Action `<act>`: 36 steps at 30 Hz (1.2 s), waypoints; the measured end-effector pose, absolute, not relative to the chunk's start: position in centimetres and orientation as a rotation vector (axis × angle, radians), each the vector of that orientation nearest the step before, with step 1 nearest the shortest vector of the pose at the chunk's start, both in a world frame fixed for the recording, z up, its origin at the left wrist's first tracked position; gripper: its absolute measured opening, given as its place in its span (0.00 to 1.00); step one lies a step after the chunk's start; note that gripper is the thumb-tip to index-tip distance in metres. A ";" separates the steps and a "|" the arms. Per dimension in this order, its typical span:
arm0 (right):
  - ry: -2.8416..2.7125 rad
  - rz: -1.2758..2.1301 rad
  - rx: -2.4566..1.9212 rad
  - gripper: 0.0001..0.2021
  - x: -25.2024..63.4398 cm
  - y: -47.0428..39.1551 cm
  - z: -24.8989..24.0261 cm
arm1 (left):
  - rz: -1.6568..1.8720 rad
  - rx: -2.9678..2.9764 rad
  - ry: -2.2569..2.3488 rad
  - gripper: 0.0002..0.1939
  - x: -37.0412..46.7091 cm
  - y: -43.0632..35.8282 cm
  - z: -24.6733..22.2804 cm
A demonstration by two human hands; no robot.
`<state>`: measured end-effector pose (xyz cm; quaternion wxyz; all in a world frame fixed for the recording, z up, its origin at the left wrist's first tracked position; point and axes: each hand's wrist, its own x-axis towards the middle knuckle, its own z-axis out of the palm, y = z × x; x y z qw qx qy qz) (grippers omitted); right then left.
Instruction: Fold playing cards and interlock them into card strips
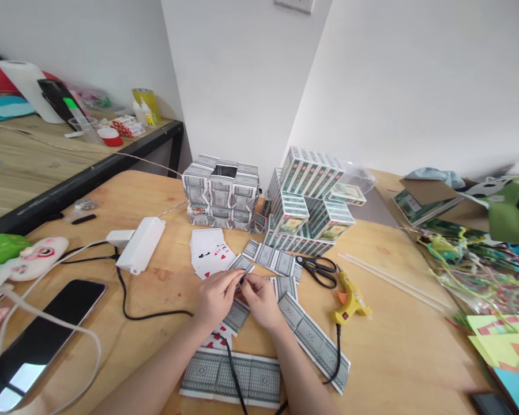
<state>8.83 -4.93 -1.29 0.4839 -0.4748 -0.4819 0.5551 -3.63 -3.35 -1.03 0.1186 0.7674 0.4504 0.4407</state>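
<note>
My left hand (pixel 218 295) and my right hand (pixel 262 298) meet above the table, fingertips pinched together. Between them shows a small dark edge of a playing card, mostly hidden by the fingers. A grey-backed card (pixel 242 263) lies just beyond the fingertips, and another grey-backed card (pixel 236 317) lies below the hands. A fan of face-up cards (pixel 210 251) rests behind my left hand. Joined card strips lie around: one behind (pixel 272 259), one at the right (pixel 315 340), and a wide panel (pixel 231 377) under the forearms.
A hollow structure of folded cards (pixel 222 196) stands at the back, beside stacked card boxes (pixel 292 213). Black scissors (pixel 319 270) and a yellow glue gun (pixel 350 302) lie right, its cable crossing the panel. A white power strip (pixel 141 245) and phone (pixel 47 340) are left.
</note>
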 end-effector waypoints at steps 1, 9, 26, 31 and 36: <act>-1.171 1.365 -1.145 0.10 8.8 -4.9 -1.3 | 1.292 2.242 1.314 0.11 -3.6 -3.3 -1.0; -1.139 1.493 -1.053 0.11 9.2 -4.9 -0.9 | 1.239 2.074 1.390 0.14 -3.6 -3.5 -0.7; -0.817 1.316 -1.007 0.10 9.5 -4.4 -1.3 | 1.267 1.196 1.219 0.18 -2.8 -2.3 -1.2; -0.860 1.263 -1.039 0.10 9.3 -4.4 -1.4 | 1.242 1.094 1.265 0.14 -3.0 -2.0 -1.4; -0.985 1.123 -1.119 0.09 9.5 -4.3 -1.5 | 1.219 1.111 1.254 0.09 -3.3 -1.9 -1.6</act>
